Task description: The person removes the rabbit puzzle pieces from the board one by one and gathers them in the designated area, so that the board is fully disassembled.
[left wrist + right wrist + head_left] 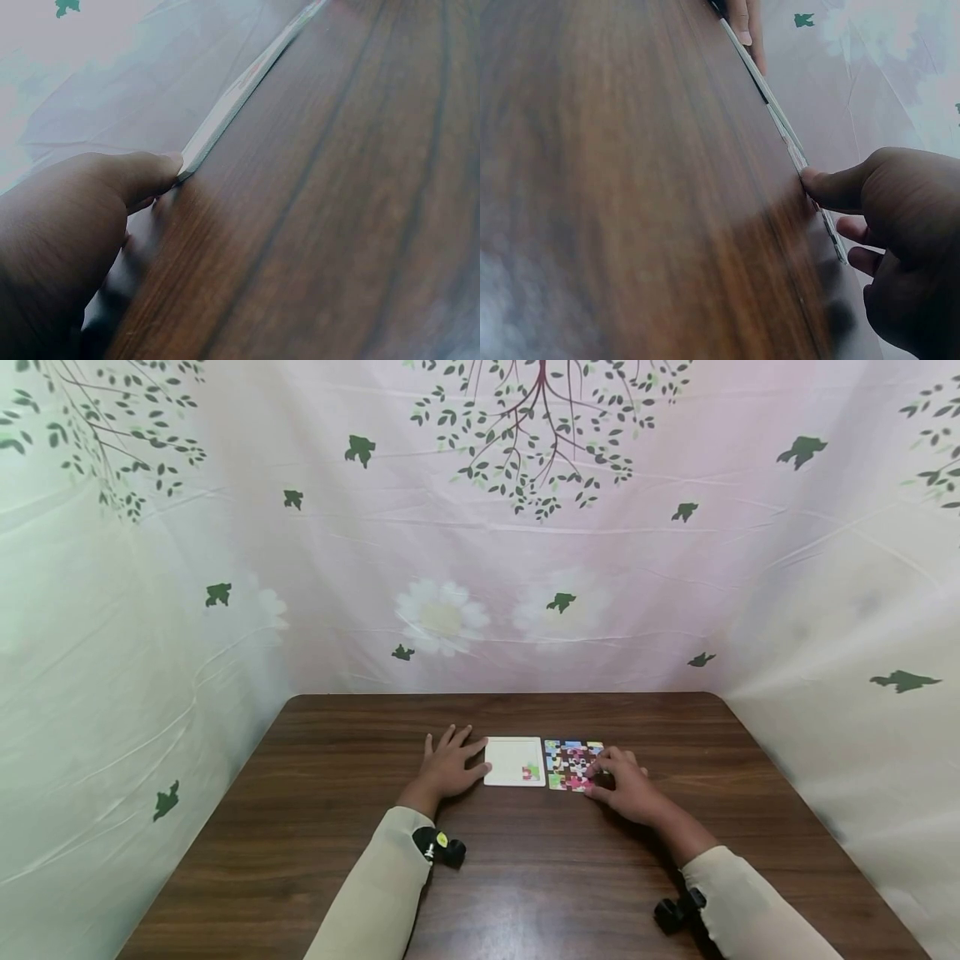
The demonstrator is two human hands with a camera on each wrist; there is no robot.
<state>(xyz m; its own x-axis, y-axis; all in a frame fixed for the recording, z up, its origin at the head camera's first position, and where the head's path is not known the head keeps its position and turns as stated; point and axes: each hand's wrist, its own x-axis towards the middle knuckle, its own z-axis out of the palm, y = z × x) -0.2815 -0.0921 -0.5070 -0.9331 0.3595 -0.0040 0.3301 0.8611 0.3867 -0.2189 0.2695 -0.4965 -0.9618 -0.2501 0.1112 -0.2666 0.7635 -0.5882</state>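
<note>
My left hand point(447, 768) lies at the left side of a white puzzle board point(510, 762), fingers spread, with thumb and a fingertip touching its edge. In the left wrist view the thumb point(150, 174) presses the board's near corner. A small pink and green patch of puzzle pieces point(531, 772) sits in the board's lower right. To the right lies a block of colourful jigsaw pieces point(557, 764). Over its right part, my right hand point(626, 785) has thumb and fingers bent, pinching a piece at the near edge. The hand partly hides that piece.
Both boards lie flat on a dark brown wooden table point(525, 877), side by side near its far edge. Patterned cloth point(495, 560) hangs behind and on both sides. Each wrist carries a black camera point(452, 853).
</note>
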